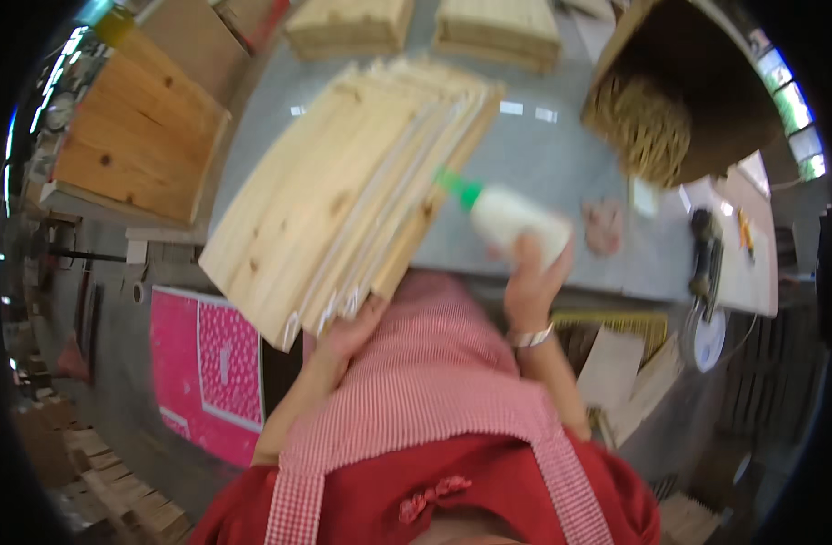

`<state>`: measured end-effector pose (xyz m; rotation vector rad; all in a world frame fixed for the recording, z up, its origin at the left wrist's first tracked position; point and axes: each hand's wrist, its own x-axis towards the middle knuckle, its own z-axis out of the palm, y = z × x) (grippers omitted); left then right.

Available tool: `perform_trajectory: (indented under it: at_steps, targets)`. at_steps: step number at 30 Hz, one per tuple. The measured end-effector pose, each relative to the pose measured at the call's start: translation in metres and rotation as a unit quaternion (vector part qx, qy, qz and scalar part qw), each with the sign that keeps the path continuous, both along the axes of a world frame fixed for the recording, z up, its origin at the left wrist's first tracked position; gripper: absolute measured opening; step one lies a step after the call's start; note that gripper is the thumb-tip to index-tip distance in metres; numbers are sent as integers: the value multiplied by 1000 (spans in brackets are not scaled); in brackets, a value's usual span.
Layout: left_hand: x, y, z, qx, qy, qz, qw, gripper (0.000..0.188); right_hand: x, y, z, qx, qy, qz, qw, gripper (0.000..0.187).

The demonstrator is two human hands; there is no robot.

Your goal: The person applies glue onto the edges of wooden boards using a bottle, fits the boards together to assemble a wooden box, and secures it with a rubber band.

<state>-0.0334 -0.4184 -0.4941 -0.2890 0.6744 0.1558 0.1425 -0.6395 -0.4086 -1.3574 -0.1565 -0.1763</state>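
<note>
A fanned stack of pale wooden boards [293,191] lies aslant on the grey table, its near end reaching over the front edge. White lines of glue [380,195] run along the stepped long edges of the boards. My left hand [351,331] grips the stack at its near end, fingers partly hidden by the wood. In my right hand [534,277] is a white squeeze bottle [518,218] with a green cap, tilted so that its nozzle points at the right edge of the stack. The bottle and the hand are slightly blurred.
More board stacks [498,32] stand at the far edge. At the right, a cardboard box [688,54] on its side holds rubber bands [641,127]; a pinkish lump [602,227] and a tape dispenser [705,259] lie nearer. Wooden panels [130,136] lean at left, above a pink sheet [207,363].
</note>
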Motion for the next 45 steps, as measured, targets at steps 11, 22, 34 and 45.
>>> perform_trajectory:
  at_steps: [11,22,34,45]
  targets:
    - [14,2,43,83,-61,7,995,61,188,-7,8,1,-32,-139,990,38]
    - [14,12,60,70,-28,0,997,61,245,12,-13,-146,-34,-170,974,45]
    - [11,12,56,74,-107,-7,991,68,238,-3,4,-298,-143,-129,935,52]
    - [15,10,65,57,-64,9,996,63,241,-5,53,-429,-231,-45,872,58]
